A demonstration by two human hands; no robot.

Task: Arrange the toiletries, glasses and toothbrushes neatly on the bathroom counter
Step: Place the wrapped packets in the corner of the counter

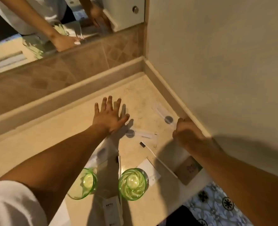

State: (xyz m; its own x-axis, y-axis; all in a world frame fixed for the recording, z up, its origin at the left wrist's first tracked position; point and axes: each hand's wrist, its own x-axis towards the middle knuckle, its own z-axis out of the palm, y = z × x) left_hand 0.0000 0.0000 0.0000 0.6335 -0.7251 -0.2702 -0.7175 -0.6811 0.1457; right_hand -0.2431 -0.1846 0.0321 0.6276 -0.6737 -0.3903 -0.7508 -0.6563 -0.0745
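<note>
Nearest on the beige stone table [28, 144] lies a white sachet printed "HOTEL" [111, 207]. Just beyond it stand two green ribbed glass tumblers, the left tumbler [84, 183] partly behind the forearm, the right tumbler [132, 183] beside a white card [148, 168]. A white toothbrush with dark bristles [153, 154] lies slantwise past them, then clear flat packets [143, 134]. The left hand [109, 118] is spread flat, its grip wide and empty. The right hand [187, 132] curls by the wall skirting; its grip I cannot tell. A mirror [37, 30] is farthest.
</note>
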